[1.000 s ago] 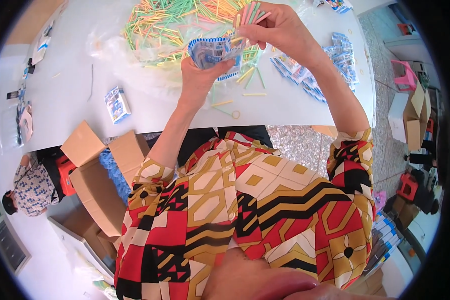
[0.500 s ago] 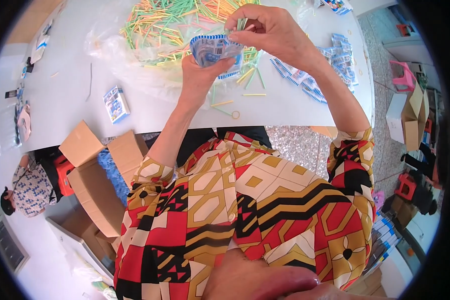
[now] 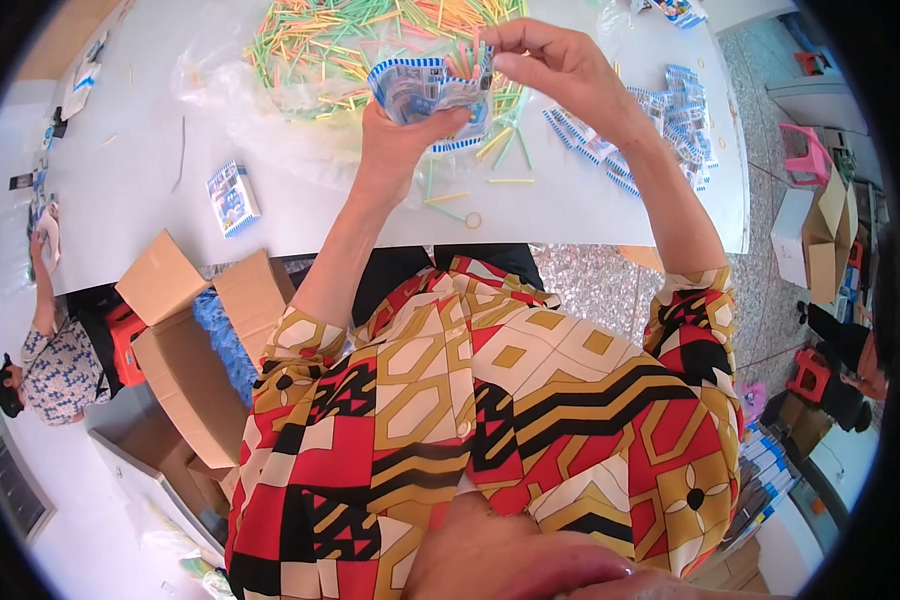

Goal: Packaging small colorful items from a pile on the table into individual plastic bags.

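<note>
My left hand [image 3: 395, 140] grips a small clear plastic bag [image 3: 420, 100] with blue-and-white striped edges, its mouth upward. Short thin sticks [image 3: 462, 64] in pink, green and orange stand in the right side of that mouth. At their upper ends is my right hand [image 3: 560, 75], thumb and forefinger closed together; the fingertips partly hide what they pinch. Beyond both hands lies a big heap of loose green, yellow, orange and pink sticks [image 3: 320, 50] on a clear plastic sheet [image 3: 220, 85].
Several flat striped bags [image 3: 685, 115] lie right on the white table [image 3: 300, 215]. A filled packet [image 3: 233, 200] lies at left, and a rubber band [image 3: 473, 220] near the front edge. Below left stands an open cardboard box [image 3: 185, 380] with blue contents. Another person [image 3: 60, 370] works at far left.
The sticks in my right hand have gone down into the bag's mouth. The bag has tilted and shifted slightly left. At far left the other person has reached an arm to the table.
</note>
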Tool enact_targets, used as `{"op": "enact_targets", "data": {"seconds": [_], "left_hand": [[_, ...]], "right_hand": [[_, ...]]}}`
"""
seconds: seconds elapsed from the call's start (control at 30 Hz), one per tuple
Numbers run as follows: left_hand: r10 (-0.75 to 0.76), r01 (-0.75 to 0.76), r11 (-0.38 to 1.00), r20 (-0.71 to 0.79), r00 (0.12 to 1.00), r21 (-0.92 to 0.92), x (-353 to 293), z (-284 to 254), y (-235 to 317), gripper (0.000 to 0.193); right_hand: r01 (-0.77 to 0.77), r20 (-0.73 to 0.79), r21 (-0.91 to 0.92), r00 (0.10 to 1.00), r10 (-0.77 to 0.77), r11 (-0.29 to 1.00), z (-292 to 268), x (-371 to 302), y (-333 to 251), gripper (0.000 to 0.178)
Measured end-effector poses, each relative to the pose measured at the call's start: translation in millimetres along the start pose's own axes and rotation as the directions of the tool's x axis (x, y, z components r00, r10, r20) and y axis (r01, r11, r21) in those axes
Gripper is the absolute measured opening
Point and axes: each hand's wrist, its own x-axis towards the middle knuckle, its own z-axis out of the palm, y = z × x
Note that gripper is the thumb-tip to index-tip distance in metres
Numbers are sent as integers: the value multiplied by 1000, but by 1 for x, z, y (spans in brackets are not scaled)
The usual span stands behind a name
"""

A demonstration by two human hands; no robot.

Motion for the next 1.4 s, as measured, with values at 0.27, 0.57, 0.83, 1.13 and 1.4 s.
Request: {"op": "enact_targets", "data": {"seconds": [0.27,0.57,0.83,1.13,1.4], "left_hand": [[-66,62,992,-32,997,-113,-3,-5,-1,23],[-124,123,988,-12,992,-91,-3,-10,-3,17],[-135,134,991,-37,990,-23,-5,-6,-4,19],[-166,167,985,17,986,-41,-10,2,6,22],[-165,165,986,-14,986,-34,-16,8,-1,20]], "right_hand": [[-21,-78,301,996,47,954,-13,-16,-6,13],[-180,-394,17,903,172,984,-47,-61,10,7],[-177,-530,266,794,297,948,-51,-100,91,17],[-452,-710,-395,702,46,800,-30,-94,65,26],[3,-203,-274,977,-61,962,26,-38,0,14]]}}
